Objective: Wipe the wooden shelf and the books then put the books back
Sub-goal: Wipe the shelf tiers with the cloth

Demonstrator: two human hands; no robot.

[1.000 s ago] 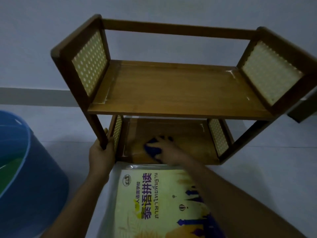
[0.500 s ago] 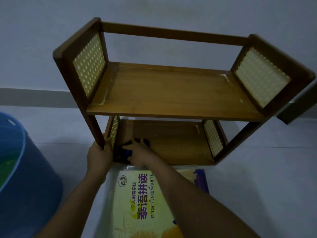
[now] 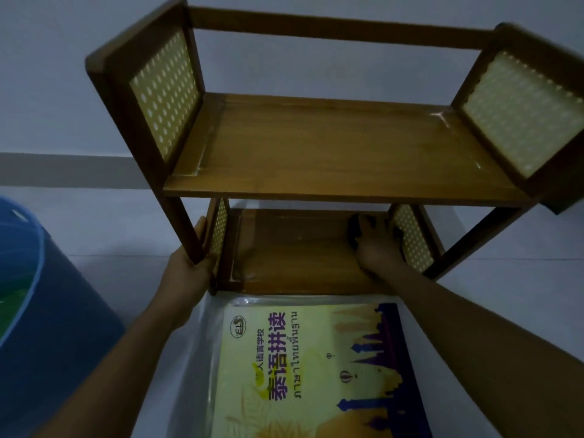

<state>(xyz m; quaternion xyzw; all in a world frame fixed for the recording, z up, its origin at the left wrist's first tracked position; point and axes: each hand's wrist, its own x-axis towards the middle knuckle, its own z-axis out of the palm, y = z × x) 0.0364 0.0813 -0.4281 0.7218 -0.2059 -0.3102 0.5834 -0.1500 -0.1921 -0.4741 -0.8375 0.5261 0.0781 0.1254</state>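
A two-tier wooden shelf (image 3: 331, 153) with pale woven side panels stands on the floor against the wall, both tiers bare. My left hand (image 3: 186, 273) grips its front left leg low down. My right hand (image 3: 376, 245) reaches into the lower tier and presses a dark blue cloth (image 3: 355, 229) onto the board at its right end, next to the right side panel. The cloth is mostly covered by my fingers. A yellow book (image 3: 303, 368) with purple lettering lies flat in clear plastic on the floor just in front of the shelf, between my forearms.
A blue plastic bucket (image 3: 41, 311) stands at the left, with something green inside it. A dark wooden piece of furniture (image 3: 565, 200) shows at the right edge behind the shelf. The floor is pale and the wall rises right behind the shelf.
My right hand has slid the cloth along the lower board, first to the left end and now across to the right end. My left hand has kept its hold on the leg.
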